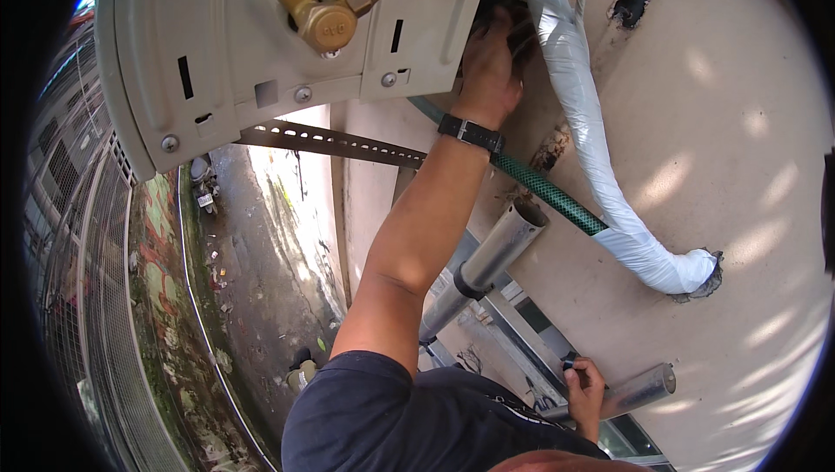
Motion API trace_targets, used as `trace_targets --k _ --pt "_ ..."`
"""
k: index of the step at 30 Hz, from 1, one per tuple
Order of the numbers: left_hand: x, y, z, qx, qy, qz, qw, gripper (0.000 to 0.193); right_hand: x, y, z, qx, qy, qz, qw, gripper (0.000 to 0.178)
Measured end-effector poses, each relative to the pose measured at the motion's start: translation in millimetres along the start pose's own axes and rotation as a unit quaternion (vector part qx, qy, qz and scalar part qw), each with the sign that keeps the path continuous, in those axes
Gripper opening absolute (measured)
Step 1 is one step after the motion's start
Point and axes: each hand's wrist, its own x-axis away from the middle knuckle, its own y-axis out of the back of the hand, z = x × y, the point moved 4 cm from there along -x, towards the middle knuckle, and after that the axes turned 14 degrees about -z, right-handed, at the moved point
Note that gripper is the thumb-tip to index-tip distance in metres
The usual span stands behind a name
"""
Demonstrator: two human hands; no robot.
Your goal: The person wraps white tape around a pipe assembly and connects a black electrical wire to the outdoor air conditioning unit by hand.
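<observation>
A beige wall [722,107] is filling the right side, and a grey outdoor unit [226,37] is occupying the upper left. A white-wrapped pipe [578,98] is running down beside the unit's right edge to a hole in the wall. Metal tubes [448,307] are slanting lower down. A perforated bracket [339,146] is extending below the unit's lower edge, and a green hose [548,189] is passing behind the left wrist. The left hand [489,72] is reaching beside the unit's lower right corner; shadow is hiding its fingers, so I cannot tell their state. The right hand [587,394] is pinching a small black piece [569,359] between thumb and fingers.
</observation>
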Motion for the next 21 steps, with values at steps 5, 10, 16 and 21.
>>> trace_targets --k 5,10,16,21 --pt "-16.0 -4.1 12.5 0.051 0.009 0.016 0.999 0.031 3.3 1.4 -3.7 -0.013 -0.002 -0.019 1.0 0.021" --pt "-32.4 -13.0 17.1 0.102 0.069 0.049 0.991 0.033 5.3 4.6 -4.7 0.037 -0.001 -0.022 0.999 0.022" --pt "-34.8 -29.5 17.3 0.091 0.067 0.119 0.986 0.037 1.5 -0.9 -1.5 0.012 -0.018 -0.009 1.0 0.019" --pt "-40.3 -17.3 12.2 0.062 0.114 0.103 0.986 0.035 -4.0 -9.0 4.4 -0.032 -0.054 0.012 0.998 0.016"
